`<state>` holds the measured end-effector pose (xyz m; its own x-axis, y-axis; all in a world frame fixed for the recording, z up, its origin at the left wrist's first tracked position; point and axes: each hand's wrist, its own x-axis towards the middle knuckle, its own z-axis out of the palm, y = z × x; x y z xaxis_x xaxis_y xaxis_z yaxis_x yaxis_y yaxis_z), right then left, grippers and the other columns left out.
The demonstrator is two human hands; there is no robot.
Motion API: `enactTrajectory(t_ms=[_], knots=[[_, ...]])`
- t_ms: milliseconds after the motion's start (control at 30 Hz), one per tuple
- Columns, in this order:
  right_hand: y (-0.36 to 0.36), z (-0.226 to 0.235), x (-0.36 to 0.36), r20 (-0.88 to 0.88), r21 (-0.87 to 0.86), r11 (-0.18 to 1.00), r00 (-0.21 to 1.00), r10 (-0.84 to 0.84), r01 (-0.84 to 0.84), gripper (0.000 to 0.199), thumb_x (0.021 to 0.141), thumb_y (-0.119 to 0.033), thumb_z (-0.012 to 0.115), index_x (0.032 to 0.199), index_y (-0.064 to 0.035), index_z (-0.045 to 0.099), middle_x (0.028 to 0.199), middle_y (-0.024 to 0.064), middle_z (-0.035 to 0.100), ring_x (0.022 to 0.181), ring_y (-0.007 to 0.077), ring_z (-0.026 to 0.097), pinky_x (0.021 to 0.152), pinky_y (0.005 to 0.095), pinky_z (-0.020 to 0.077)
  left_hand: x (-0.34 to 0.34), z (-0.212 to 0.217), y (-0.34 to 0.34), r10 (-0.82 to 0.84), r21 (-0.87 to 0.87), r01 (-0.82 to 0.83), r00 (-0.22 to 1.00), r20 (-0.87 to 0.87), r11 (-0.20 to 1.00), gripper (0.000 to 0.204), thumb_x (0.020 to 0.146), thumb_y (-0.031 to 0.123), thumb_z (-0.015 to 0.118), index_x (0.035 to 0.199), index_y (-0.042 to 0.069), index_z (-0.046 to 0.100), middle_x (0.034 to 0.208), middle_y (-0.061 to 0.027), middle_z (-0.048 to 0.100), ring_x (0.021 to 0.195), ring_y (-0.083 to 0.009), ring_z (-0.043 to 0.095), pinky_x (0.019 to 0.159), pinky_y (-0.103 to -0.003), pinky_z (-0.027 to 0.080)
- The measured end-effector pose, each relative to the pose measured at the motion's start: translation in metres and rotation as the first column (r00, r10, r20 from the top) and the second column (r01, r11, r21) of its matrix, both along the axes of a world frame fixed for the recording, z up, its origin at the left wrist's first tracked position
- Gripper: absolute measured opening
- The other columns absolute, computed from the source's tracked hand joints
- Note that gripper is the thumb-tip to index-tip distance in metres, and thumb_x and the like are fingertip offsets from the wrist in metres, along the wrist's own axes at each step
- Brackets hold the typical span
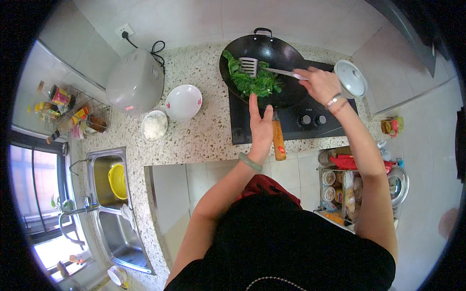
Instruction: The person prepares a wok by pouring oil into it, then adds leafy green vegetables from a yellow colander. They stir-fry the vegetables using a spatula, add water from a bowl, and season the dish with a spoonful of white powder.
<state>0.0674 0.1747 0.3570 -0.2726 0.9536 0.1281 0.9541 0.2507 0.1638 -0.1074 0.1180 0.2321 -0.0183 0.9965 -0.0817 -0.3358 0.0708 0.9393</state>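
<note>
A black wok (264, 48) holding dark green leafy vegetables (252, 80) sits on a black cooktop (291, 121). My right hand (320, 83) grips the handle of a slotted metal spatula (250, 66), whose blade rests on the greens. My left hand (261, 123) hovers with fingers spread just left of the wok's wooden handle (278, 140), near the wok's front rim, holding nothing.
A grey rice cooker (135, 81), an empty white bowl (184, 102) and a bowl of rice (154, 126) stand on the speckled counter (194, 140) at left. A white pot lid (351, 77) lies right of the cooktop. A double sink (114, 208) sits lower left, a storage rack (349, 184) lower right.
</note>
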Motion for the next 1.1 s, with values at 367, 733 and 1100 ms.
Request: enactTrajectory(t_ms=[367,733,1100], knots=[[-0.021,0.044,0.057,-0.213,-0.715,0.696,0.928,-0.306,0.066,0.031,0.089,-0.031,0.057,0.108,-0.0079,0.066,0.063,0.0074,0.062,0.05,0.0133,0.057,0.051,0.0281,0.0464,0.009,0.011,-0.011,-0.104,-0.022,0.104,0.994,0.032,0.994,0.06,0.093,0.016,0.05,0.143,0.001,0.021,0.149,-0.0142,0.021,0.138,-0.0233,0.018,0.111,-0.03,0.015],[0.005,-0.053,-0.004,-0.636,-0.769,0.626,0.05,-0.77,-0.132,0.023,0.093,-0.028,0.052,0.107,-0.0105,0.057,0.065,-0.002,0.05,0.038,0.0012,0.031,0.032,0.0186,0.0169,-0.005,0.009,-0.012,-0.061,-0.031,0.063,0.996,0.058,0.998,0.058,0.092,0.013,0.049,0.142,0.001,0.023,0.148,-0.0145,0.024,0.136,-0.0222,0.024,0.109,-0.029,0.019],[0.036,-0.092,-0.018,-0.771,-0.448,0.866,0.392,-0.501,0.224,0.034,0.087,-0.032,0.058,0.111,-0.0086,0.064,0.07,0.0088,0.065,0.054,0.014,0.058,0.052,0.0288,0.0466,-0.001,-0.001,-0.007,-0.054,0.01,0.055,0.998,-0.032,0.998,0.06,0.092,0.012,0.05,0.145,0.007,0.021,0.137,-0.0078,0.037,0.117,-0.0145,0.039,0.101,-0.026,0.029]])
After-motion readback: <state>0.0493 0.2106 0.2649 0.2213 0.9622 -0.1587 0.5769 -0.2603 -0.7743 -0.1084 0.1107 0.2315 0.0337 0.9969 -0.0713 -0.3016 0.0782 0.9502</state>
